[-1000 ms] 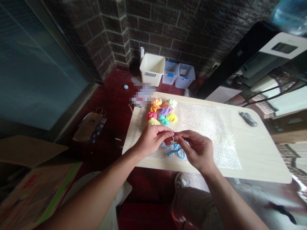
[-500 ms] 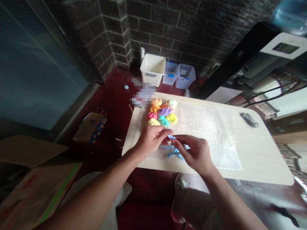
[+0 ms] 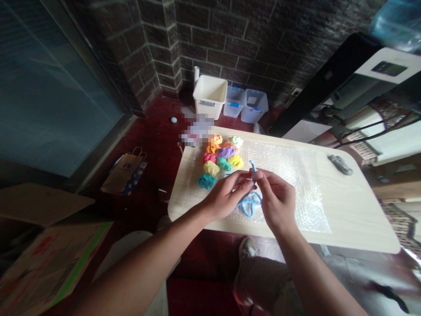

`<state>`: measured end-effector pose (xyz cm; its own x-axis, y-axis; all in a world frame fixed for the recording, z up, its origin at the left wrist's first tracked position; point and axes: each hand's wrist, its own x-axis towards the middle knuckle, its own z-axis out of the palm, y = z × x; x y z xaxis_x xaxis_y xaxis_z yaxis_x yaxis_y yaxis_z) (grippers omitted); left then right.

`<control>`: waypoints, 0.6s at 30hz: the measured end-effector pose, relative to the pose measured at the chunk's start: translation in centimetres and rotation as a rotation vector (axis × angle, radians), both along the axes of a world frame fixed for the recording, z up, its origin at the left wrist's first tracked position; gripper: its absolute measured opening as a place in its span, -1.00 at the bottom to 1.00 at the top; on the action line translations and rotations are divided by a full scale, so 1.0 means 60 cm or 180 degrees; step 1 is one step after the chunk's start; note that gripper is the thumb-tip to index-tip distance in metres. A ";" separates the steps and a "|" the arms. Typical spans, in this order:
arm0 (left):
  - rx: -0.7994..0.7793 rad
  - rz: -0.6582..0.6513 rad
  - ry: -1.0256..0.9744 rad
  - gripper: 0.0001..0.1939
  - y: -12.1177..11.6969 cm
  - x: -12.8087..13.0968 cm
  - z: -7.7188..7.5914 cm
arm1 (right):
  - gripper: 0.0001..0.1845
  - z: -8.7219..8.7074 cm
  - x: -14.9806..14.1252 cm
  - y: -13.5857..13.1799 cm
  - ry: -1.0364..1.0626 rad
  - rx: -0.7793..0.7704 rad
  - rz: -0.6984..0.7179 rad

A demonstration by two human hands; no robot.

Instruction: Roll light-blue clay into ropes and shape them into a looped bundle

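Between my fingertips is a short strip of soft blue modelling clay (image 3: 252, 166), its upper end sticking up above them. My left hand (image 3: 225, 195) pinches it from the left, while my right hand (image 3: 279, 197) grips it with thumb and fingers from the right. Just under the hands, a looped strand of blue clay (image 3: 248, 210) lies on bubble wrap (image 3: 279, 162). Beyond my left hand are several clay lumps, among them a teal lump (image 3: 207, 181), a pale yellow lump (image 3: 211, 168), a purple lump (image 3: 226, 152) and a yellow lump (image 3: 236, 161).
The bubble wrap covers part of a light wooden table (image 3: 358, 206). A grey lump (image 3: 340, 165) sits toward its right end. Behind the table stand a white bin (image 3: 210, 94) and two clear plastic boxes (image 3: 254, 106). On the floor at left are a paper bag (image 3: 123, 173) and a cardboard box (image 3: 55, 259).
Both hands have moved slightly right, and the blue clay strip now points upward between them. The teal lump and more of the blue loops have come into sight.
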<state>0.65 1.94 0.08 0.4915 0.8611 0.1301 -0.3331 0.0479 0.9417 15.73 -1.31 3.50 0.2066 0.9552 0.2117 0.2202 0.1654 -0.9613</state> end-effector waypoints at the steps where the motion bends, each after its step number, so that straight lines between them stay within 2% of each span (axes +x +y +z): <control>1: -0.0004 0.0017 -0.0093 -0.61 0.001 0.009 -0.003 | -0.78 0.001 -0.001 0.000 0.0051 0.0016 -0.0020; 5: 0.0049 -0.0016 -0.0067 -0.66 0.004 0.028 -0.003 | -0.80 0.002 0.005 -0.004 0.0014 0.0224 -0.0154; 11: 0.0738 0.0090 0.0852 -0.70 0.000 0.028 0.009 | -0.81 -0.010 0.032 -0.010 0.0168 0.0433 0.0089; 14: 0.0924 0.0147 0.1161 -0.73 0.000 0.024 0.015 | -0.89 -0.025 0.041 -0.007 0.0432 0.0282 0.0122; 18: 0.1029 0.0199 0.1509 -0.71 0.004 0.015 0.023 | -0.92 -0.047 0.045 0.003 0.1192 -0.0144 0.0282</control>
